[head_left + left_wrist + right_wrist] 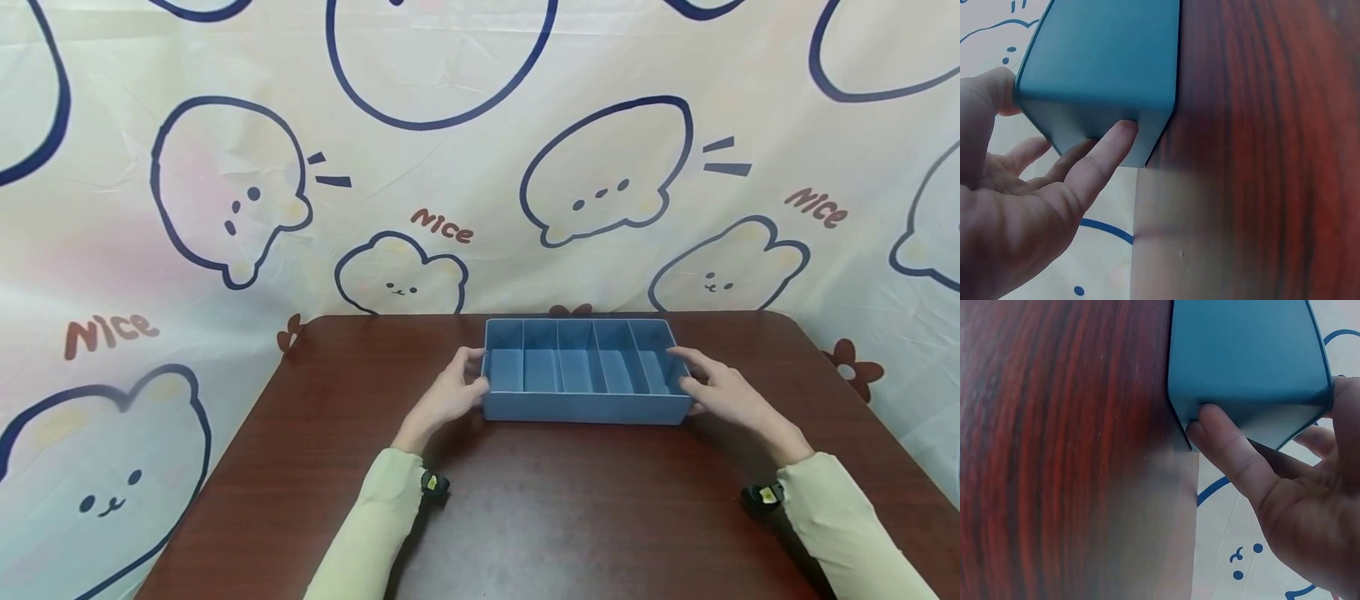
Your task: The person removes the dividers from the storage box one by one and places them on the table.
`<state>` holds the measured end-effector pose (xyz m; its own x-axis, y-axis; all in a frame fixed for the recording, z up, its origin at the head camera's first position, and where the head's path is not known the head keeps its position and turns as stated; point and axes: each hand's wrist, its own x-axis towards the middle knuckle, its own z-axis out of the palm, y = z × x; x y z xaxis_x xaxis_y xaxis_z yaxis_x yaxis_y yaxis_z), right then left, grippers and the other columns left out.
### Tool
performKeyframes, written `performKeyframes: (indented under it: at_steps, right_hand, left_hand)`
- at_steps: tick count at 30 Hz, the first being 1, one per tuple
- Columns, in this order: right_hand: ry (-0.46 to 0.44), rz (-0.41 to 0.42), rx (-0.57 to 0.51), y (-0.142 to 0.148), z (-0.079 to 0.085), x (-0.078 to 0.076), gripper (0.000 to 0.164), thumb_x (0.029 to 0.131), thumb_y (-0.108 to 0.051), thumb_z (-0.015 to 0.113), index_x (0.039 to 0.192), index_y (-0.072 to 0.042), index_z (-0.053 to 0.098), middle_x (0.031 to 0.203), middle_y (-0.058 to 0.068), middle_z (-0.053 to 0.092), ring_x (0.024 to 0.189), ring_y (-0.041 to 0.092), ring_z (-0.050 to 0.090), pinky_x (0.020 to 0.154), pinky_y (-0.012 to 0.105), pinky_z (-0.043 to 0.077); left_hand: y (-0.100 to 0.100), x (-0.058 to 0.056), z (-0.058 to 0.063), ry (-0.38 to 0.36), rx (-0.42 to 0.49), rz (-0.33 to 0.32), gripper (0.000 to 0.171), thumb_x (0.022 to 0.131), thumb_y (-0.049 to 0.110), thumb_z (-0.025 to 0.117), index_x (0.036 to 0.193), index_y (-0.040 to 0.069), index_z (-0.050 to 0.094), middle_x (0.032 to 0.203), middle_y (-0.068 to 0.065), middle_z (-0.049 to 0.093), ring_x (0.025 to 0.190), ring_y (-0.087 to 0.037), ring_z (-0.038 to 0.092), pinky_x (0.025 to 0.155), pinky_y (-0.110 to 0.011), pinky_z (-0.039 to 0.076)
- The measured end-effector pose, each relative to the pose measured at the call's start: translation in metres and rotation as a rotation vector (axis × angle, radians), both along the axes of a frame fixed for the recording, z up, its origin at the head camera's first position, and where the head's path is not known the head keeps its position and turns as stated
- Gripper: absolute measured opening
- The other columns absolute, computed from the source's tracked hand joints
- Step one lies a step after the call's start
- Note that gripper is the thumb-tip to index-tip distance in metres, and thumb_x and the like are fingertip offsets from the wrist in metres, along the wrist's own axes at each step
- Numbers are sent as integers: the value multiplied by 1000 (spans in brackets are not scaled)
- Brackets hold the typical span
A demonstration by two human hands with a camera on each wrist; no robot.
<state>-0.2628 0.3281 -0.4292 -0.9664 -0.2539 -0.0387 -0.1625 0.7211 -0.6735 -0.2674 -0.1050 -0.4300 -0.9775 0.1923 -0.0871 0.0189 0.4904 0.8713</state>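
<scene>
A blue storage box [588, 408] with several compartments side by side sits near the back edge of the table, its open top facing up. No contents show in the compartments. My left hand [448, 390] grips the box's left end; in the left wrist view the thumb [1000, 90] is at the upper edge and the fingers [1100, 159] lie against the end wall. At the opposite end, my right hand [720, 392] holds the box in a similar way, with fingers [1235, 447] on the end wall in the right wrist view.
The dark reddish-brown wooden table [570, 517] has rounded back corners. Behind and beside it hangs a pale cloth [480, 167] printed with cartoon outlines. Each wrist, in a light green sleeve [375, 508], wears a small black device [435, 485].
</scene>
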Motion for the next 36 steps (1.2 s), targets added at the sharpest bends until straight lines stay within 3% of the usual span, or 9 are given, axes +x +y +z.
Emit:
performKeyframes:
  at_steps: [17,36]
  right_hand:
    - [-10,3,-8,-9,-3,0,56,98,-18,46,152,-14,30,152,31,32,99,32,68,73,42,60]
    - [5,10,-15,-12,-6,0,56,98,-18,45,152,-15,31,152,29,33,98,33,69,75,45,60]
  left_hand:
    - [-11,5,2,10,-11,-9,56,93,18,54,145,19,35,137,-13,50,119,-28,58,91,-45,56]
    - [-16,11,3,7,-20,-15,58,93,18,55,146,19,33,139,-11,49,118,-27,57,92,-44,55]
